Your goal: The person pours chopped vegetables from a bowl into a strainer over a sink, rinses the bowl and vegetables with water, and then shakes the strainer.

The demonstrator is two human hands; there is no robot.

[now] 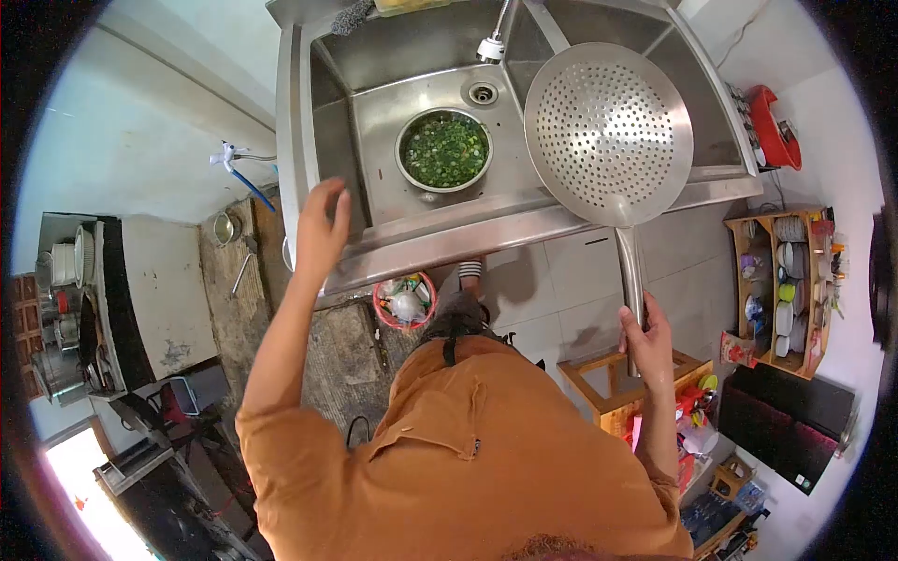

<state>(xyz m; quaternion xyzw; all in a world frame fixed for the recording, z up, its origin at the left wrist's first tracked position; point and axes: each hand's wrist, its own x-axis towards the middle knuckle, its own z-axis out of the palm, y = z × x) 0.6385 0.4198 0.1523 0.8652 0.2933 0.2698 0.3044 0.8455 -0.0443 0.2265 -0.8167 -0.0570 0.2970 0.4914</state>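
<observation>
My right hand [647, 337] is wrapped round the handle of a large perforated metal skimmer [608, 136], whose round head lies over the right basin and the sink's front rim. My left hand [325, 220] hangs over the front left corner of the steel sink [449, 241], fingers loosely bent and apart, nothing in them. Inside the left basin, a round metal bowl [404, 166] holds chopped greens [444, 150] in liquid, to the right of my left hand.
A faucet head [489, 50] hangs behind the bowl, near the drain [482, 93]. Below the sink's front edge stands a pink basket [379, 304] with bags in it. A wooden shelf [776, 369] with dishes is at the right.
</observation>
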